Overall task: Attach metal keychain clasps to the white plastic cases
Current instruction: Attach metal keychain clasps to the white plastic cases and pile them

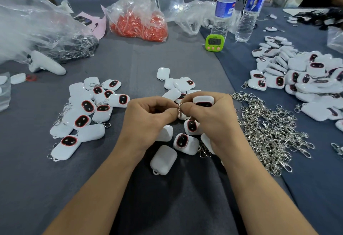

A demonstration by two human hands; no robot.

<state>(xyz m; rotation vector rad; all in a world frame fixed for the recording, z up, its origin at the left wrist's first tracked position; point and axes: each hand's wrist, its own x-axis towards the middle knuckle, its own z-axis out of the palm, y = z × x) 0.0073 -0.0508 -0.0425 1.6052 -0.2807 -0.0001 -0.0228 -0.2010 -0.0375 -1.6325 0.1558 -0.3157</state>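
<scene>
On the far left of the grey table (141,64) there is a big crinkly clear bag (27,21). Just in front of it lies a small pile of finished cases (87,108). Little silver clips poke out from them, so I think these ones are done. Further back sits a bag of orange bits (137,21). In the middle, close to the person, the left hand (148,116) has its fingers curled in, and its thumb and finger pinch a small metal clasp (179,109). The right hand (213,118) is touching it, fingers bent around a white case (203,101) with a dark window, held just above the table. The two hands meet at the clasp, so it looks like the clasp is being put on right now. I cannot tell if it is hooked in yet. Under and around the hands are loose cases (163,158), and most show no clip, so they seem to be waiting. Behind them are a green timer (213,42) and two water bottles (224,6). To the right is a heap of silver clasps (269,132), a lot of them. Farthest right is a big pile of white cases (297,79). A few at its edge have clips, but the others I cannot tell. So some are done, and many more seem left.
</scene>
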